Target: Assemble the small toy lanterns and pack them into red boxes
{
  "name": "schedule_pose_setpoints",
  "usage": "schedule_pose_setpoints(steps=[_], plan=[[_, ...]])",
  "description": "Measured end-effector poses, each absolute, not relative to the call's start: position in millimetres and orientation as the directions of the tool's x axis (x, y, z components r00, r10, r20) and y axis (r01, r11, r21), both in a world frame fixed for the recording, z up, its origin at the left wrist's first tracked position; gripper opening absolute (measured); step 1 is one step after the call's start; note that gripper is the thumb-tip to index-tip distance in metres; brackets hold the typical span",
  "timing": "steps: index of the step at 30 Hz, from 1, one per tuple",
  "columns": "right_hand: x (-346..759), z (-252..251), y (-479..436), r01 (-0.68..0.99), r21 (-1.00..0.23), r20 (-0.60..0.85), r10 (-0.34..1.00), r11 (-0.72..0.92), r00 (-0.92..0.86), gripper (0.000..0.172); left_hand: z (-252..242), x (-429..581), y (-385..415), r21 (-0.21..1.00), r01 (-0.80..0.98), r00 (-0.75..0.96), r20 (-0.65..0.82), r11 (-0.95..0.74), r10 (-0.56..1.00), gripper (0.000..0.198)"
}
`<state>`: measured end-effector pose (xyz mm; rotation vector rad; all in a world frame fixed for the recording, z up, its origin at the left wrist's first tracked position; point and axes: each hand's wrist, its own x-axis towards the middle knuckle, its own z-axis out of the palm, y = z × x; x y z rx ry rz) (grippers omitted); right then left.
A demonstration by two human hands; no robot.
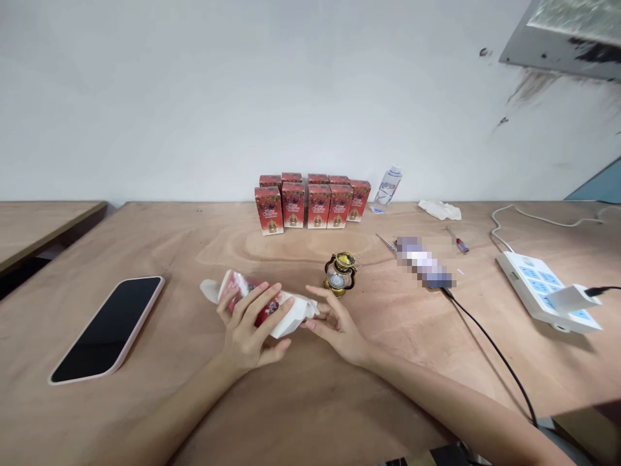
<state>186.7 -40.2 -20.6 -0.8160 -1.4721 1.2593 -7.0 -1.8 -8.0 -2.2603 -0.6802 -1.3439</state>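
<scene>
A small red and white cardboard box (290, 317) lies tilted in front of me, with white flaps sticking out at both ends. My left hand (250, 333) is laid over it, fingers wrapped across its upper side. At the box's right end, my right hand (344, 333) has its thumb and bent fingers at the white flap, pinching it. My right index finger points out past the flap. Just beyond that hand stands a small gold and black lantern (339, 277) with a clear middle, upright and untouched. Part of the box's print is hidden under my left fingers.
Several red printed boxes (317, 207) stand in rows by the wall, beside a clear bottle (387, 189). A phone (109, 330) lies at left. Rightward are a tissue (440, 210), a screwdriver (460, 244), a blurred device (422, 262) with black cable, and a power strip (528, 278).
</scene>
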Motion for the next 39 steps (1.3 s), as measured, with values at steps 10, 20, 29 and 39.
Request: schedule_pose_setpoints(steps=[10,20,29,39], plan=[[186,-28,-33,0.036,-0.995,0.089,0.99,0.094,-0.112,0.044,-9,0,-4,-0.131,0.579,0.529,0.812,-0.805,0.248,0.044],[189,-19,-43,0.02,-0.931,0.356,0.919,0.364,-0.17,0.036,-17,-6,1,-0.109,0.535,0.484,0.852,-0.838,0.199,0.033],[194,-24,-44,-0.024,-0.933,0.355,0.906,0.36,-0.231,0.044,-10,-4,-2,-0.075,0.502,0.415,0.895,-0.862,0.164,0.028],[190,-24,-42,-0.114,-0.92,0.392,0.879,0.375,-0.27,0.024,-10,-3,-3,-0.077,0.483,0.425,0.891,-0.872,0.157,0.031]])
